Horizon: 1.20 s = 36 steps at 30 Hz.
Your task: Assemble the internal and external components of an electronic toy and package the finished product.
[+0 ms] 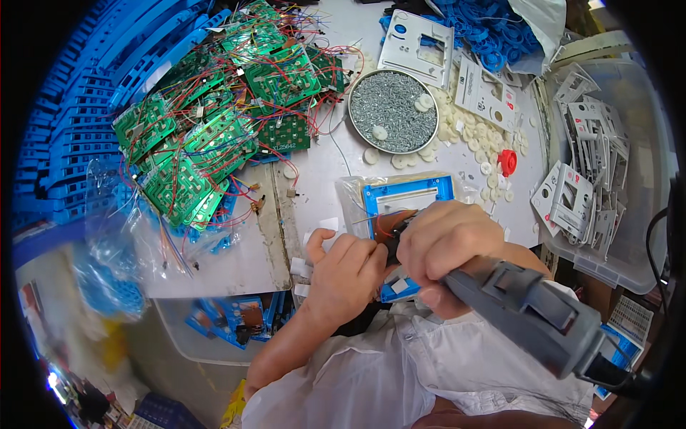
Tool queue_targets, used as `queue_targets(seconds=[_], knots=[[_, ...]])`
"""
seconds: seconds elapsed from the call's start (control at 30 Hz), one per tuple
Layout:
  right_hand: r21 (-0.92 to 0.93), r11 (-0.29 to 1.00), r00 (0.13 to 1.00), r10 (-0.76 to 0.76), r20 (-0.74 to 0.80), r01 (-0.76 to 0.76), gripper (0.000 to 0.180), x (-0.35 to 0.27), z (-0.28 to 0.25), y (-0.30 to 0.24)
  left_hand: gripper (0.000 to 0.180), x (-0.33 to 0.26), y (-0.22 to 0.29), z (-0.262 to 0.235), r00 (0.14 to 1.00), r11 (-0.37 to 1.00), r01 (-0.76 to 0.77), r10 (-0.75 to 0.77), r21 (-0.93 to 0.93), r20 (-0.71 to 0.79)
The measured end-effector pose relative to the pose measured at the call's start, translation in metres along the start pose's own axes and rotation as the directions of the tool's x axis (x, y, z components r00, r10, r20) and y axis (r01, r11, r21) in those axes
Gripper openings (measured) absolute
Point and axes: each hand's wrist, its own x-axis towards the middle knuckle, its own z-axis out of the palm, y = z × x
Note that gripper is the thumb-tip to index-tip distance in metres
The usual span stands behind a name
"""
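My right hand (457,247) is closed around a corded grey electric screwdriver (529,311). Its body runs to the lower right, and its dark front end points at a blue plastic housing (446,187). The housing lies partly on a clear plastic bag (350,193) at the table's near edge, with a brown board inside. My left hand (346,275) is curled at the housing's near left side, fingertips by the screwdriver's dark front; what they grip is hidden. Beyond the housing stands a round tin of small screws (393,111), with a few white discs on top.
Green circuit boards (207,136) with tangled wires are piled at the left, near stacked blue housings (64,143). White plastic discs (468,129), a red knob (507,162) and white panels (416,48) lie right of the tin. A clear bin (643,243) holds more panels.
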Motion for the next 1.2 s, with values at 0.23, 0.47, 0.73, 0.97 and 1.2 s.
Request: queue_targets(seconds=[0.23,0.47,0.73,0.97,1.2], knots=[[-0.046,0.999,0.998,-0.002,0.070,0.005,0.021,-0.003,0.002,0.009,0.029,-0.006,-0.006,0.003,1.000,0.998,0.024,-0.023,-0.055,0.019],[0.119,0.987,0.993,0.109,-0.035,-0.104,0.074,0.005,-0.041,-0.018,0.028,0.016,-0.008,-0.005,0.997,0.993,0.043,-0.036,-0.114,0.063],[-0.772,0.620,0.949,-0.140,-0.282,-0.138,0.087,-0.053,-0.055,-0.052,0.026,0.027,-0.014,0.017,0.886,0.796,0.409,-0.464,-0.447,-0.016],[-0.843,0.532,0.990,0.053,0.133,0.085,0.045,-0.045,-0.081,0.014,0.021,0.031,-0.012,0.022,0.778,0.372,0.503,-0.588,-0.780,0.220],[-0.823,0.533,0.960,0.069,0.272,0.195,0.043,-0.045,-0.102,0.004,0.029,0.020,-0.012,0.027,0.811,0.577,0.503,-0.572,-0.644,0.121]])
